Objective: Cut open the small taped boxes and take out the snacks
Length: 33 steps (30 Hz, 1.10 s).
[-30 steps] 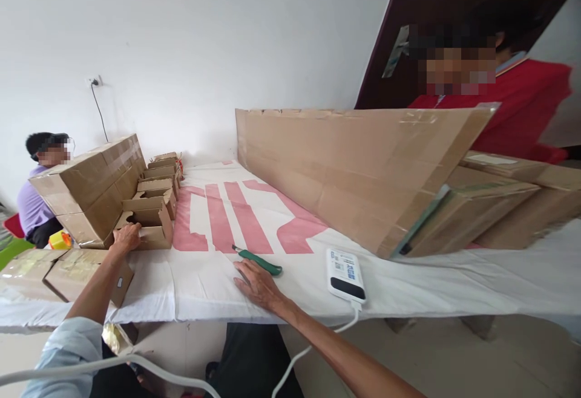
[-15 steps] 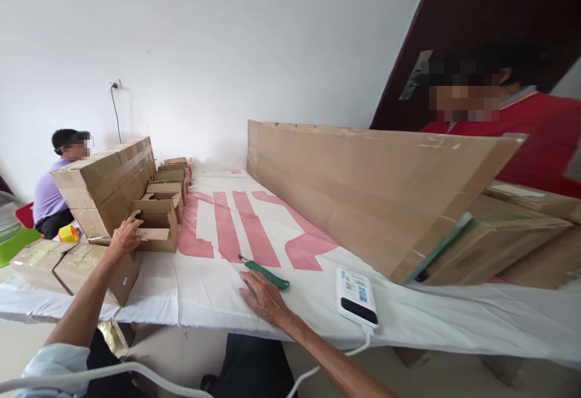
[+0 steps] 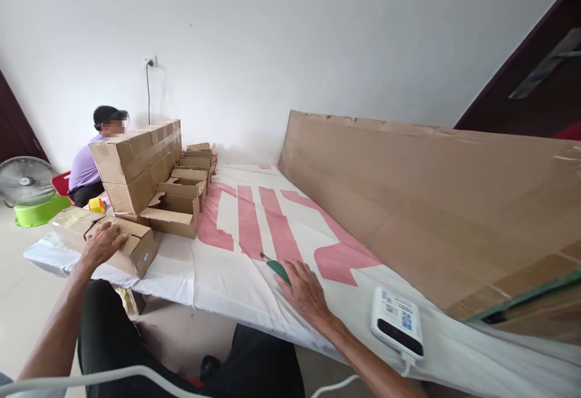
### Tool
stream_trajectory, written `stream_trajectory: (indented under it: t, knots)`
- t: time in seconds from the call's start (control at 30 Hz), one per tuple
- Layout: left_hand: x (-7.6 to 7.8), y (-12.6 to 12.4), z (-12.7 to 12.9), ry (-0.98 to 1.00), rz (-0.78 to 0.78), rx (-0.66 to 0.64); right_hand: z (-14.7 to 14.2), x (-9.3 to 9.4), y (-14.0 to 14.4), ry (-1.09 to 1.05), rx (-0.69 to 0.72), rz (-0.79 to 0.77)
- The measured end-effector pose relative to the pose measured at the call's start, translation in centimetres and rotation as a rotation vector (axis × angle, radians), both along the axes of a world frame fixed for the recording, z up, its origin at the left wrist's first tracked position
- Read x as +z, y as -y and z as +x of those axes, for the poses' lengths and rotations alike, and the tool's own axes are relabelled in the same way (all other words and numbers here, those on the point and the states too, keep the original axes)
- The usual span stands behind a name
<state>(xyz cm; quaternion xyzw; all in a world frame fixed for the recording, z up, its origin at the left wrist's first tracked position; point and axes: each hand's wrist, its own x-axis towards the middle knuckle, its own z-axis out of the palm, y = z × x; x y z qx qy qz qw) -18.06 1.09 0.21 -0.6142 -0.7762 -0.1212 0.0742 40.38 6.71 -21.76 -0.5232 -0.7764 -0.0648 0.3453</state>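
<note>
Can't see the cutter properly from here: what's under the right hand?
The right hand lies flat on the white and red sheet with its fingers over the green-handled cutter. Only the cutter's far end and tip show; the rest of the handle is hidden under the fingers.

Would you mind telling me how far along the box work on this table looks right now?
Done: a row of small open boxes stands folded beside the stacked cartons. In hand: the left hand rests on a taped flat box at the table edge, and the right hand lies on the white cloth, touching the green-handled cutter. Left: that taped box looks unopened, and the open boxes are not closed.
</note>
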Motion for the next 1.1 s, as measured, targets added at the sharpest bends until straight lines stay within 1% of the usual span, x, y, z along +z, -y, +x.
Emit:
stream_trajectory:
  t: [0.07, 0.13, 0.23, 0.3, 0.37, 0.5, 0.57, 0.63, 0.7, 0.73, 0.83, 0.93, 1.0, 1.03, 1.1]
  knots:
    - [-0.8, 0.5, 0.3, 0.0, -0.01, 0.07, 1.0, -0.1, -0.4, 0.029, -0.043, -0.039]
    - [-1.3, 0.8, 0.7, 0.017, 0.008, 0.12, 1.7, -0.6, -0.6, 0.053, -0.06, -0.083]
    - [-1.6, 1.4, 1.5, 0.039, 0.025, 0.137, 2.1, -1.5, -0.6, 0.078, -0.068, -0.103]
    - [-1.8, 2.0, 2.5, 0.036, 0.025, 0.132, 2.2, -1.9, -0.5, 0.081, -0.067, -0.089]
    - [-2.0, 2.7, 4.2, 0.021, 0.026, 0.117, 2.2, -2.2, -0.4, 0.071, -0.067, -0.072]
    - [-2.5, 4.4, 8.2, -0.031, 0.038, -0.004, 2.0, -2.3, -0.3, 0.033, -0.068, -0.047]
    - [-2.4, 4.7, 9.1, -0.035, 0.081, -0.031, 1.9, -2.3, -0.3, 0.022, -0.07, -0.043]
    - [-2.0, 4.5, 8.7, -0.009, 0.143, 0.029, 1.9, -2.4, -0.3, 0.015, -0.079, -0.045]
    - [-1.7, 3.9, 7.6, 0.063, 0.149, 0.093, 1.9, -2.5, -0.4, 0.0, -0.089, -0.048]
    - [-1.6, 3.5, 7.0, 0.112, 0.125, 0.09, 1.9, -2.5, -0.4, -0.015, -0.092, -0.048]
    - [-2.2, 3.1, 6.0, 0.236, 0.056, 0.009, 2.0, -2.5, -0.4, -0.094, -0.086, -0.057]
    - [-3.0, 3.4, 6.4, 0.282, 0.099, -0.007, 1.0, -1.7, -0.2, -0.269, -0.1, -0.108]
    - [-3.4, 3.8, 7.1, 0.317, 0.121, -0.002, -0.6, -0.5, 0.1, -0.438, -0.088, -0.197]
    - [-3.4, 4.0, 7.5, 0.341, 0.122, -0.002, -1.7, 0.4, 0.4, -0.529, -0.057, -0.261]
    - [-3.4, 4.2, 8.3, 0.401, 0.107, -0.009, -4.5, 2.2, 1.1, -0.717, 0.059, -0.399]
